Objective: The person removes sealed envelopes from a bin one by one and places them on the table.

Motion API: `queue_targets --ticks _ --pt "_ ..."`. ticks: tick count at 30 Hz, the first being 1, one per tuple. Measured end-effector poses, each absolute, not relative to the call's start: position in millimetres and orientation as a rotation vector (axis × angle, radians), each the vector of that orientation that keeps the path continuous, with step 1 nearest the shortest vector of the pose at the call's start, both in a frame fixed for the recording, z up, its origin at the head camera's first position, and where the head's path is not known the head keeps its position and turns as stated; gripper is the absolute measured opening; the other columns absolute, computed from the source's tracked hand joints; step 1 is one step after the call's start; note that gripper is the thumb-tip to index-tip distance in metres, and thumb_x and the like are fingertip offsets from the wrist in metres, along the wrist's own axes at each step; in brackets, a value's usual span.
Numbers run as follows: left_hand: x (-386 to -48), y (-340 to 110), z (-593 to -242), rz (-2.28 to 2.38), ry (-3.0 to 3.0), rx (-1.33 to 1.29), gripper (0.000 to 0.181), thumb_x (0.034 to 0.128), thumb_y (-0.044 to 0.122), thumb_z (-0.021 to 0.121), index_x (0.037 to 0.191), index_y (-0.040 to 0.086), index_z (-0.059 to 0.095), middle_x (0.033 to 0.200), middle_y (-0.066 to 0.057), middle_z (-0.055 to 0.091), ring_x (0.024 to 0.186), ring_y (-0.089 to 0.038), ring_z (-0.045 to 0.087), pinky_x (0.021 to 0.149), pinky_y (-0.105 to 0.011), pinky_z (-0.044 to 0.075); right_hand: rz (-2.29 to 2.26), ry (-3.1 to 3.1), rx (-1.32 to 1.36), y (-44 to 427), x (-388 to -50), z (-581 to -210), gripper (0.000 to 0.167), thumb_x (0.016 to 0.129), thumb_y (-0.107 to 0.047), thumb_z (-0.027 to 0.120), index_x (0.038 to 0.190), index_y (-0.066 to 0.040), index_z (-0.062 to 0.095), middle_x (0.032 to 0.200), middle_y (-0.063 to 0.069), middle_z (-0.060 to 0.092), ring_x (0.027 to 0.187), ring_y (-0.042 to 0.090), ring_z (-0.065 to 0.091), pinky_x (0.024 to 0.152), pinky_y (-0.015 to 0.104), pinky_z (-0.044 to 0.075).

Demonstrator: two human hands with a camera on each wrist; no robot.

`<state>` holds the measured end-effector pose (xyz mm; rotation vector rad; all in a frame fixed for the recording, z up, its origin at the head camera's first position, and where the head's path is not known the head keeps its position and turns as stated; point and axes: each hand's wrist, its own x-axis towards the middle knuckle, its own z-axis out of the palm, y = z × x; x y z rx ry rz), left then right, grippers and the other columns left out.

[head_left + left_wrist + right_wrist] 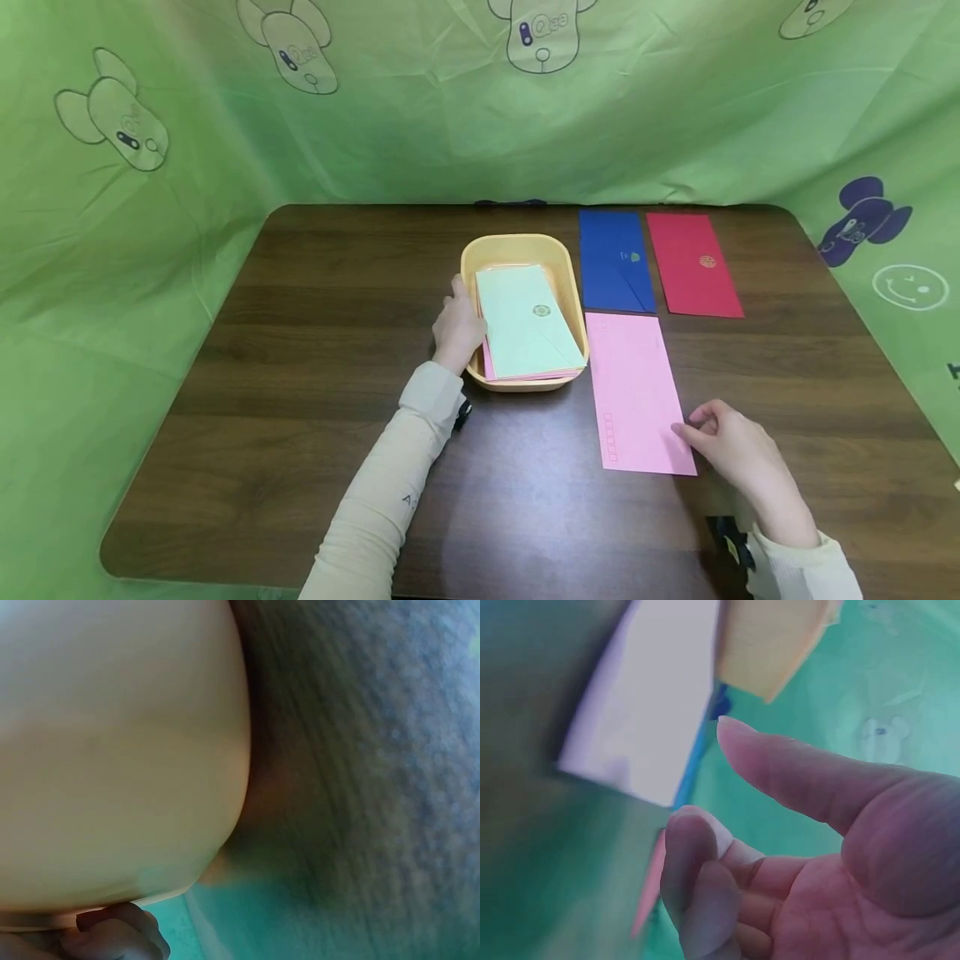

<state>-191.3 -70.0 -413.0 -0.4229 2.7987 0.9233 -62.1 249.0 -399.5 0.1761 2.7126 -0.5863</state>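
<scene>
A pale yellow plastic basket stands near the middle of the table, with a stack of envelopes in it. On top of the stack lies a mint green envelope; pink edges show beneath. My left hand grips the basket's left rim; the left wrist view shows the basket wall close up, with fingertips at its edge. A pink envelope lies flat to the right of the basket. Beside its near right corner is my right hand, thumb and fingers apart in the right wrist view, holding nothing.
Behind the pink envelope lies a blue envelope, with a red envelope to its right. The brown wooden table has green printed cloth hanging around it.
</scene>
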Motion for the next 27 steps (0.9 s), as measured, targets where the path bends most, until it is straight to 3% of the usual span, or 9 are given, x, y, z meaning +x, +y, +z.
queue_targets --ticks 9,12,16,20,24,27 --pt "-191.8 -72.2 -413.5 0.926 2.797 -0.432 0.073 0.0894 0.009 0.057 0.148 0.014 0.013 0.116 -0.022 0.052 0.096 -0.036 0.061 0.079 -0.046 0.051 -0.694 2.83 0.098 195.6 -85.3 -365.1 0.04 0.093 -0.032 0.056 0.111 0.004 0.054 0.098 0.026 0.064 0.08 0.031 0.06 0.067 0.039 0.047" --pt "-191.4 -73.0 -414.8 0.93 2.797 -0.42 0.073 0.0894 0.01 0.057 0.148 0.014 0.013 0.116 -0.022 0.053 0.096 -0.036 0.061 0.08 -0.047 0.051 -0.738 2.873 0.044 176.5 -93.5 -357.7 0.037 0.094 -0.031 0.054 0.113 0.001 0.056 0.096 0.023 0.065 0.077 0.028 0.06 0.064 0.035 0.046" --pt "-190.9 -73.9 -415.1 0.936 2.8 -0.408 0.073 0.089 0.008 0.056 0.148 0.013 0.013 0.116 -0.023 0.053 0.097 -0.037 0.061 0.08 -0.048 0.051 -0.801 2.927 -0.053 152.5 -102.9 -357.1 0.034 0.094 -0.03 0.053 0.114 -0.003 0.059 0.078 0.013 0.063 0.066 0.022 0.055 0.059 0.031 0.039" --pt "-191.0 -73.6 -414.7 0.934 2.801 -0.398 0.073 0.0887 0.008 0.055 0.148 0.013 0.012 0.117 -0.024 0.053 0.098 -0.038 0.061 0.081 -0.048 0.05 -0.826 2.924 -0.097 132.8 -110.8 -364.8 0.039 0.094 -0.032 0.053 0.122 -0.006 0.058 0.068 0.009 0.057 0.063 0.022 0.052 0.06 0.032 0.039" --pt "-191.6 -72.1 -414.2 0.94 2.788 -0.393 0.073 0.0892 0.008 0.055 0.148 0.013 0.011 0.118 -0.024 0.052 0.099 -0.037 0.061 0.082 -0.048 0.05 -0.819 2.925 -0.116 120.9 -116.5 -372.9 0.046 0.095 -0.033 0.054 0.129 -0.003 0.055 0.098 0.018 0.068 0.093 0.035 0.063 0.079 0.046 0.048" --pt "-192.5 -71.2 -413.1 0.935 2.784 -0.405 0.075 0.0892 0.008 0.055 0.149 0.014 0.011 0.119 -0.024 0.052 0.1 -0.037 0.06 0.083 -0.048 0.05 -0.824 2.922 -0.12 116.2 -121.3 -376.8 0.05 0.094 -0.033 0.055 0.133 -0.002 0.052 0.125 0.022 0.061 0.116 0.039 0.056 0.093 0.052 0.044"
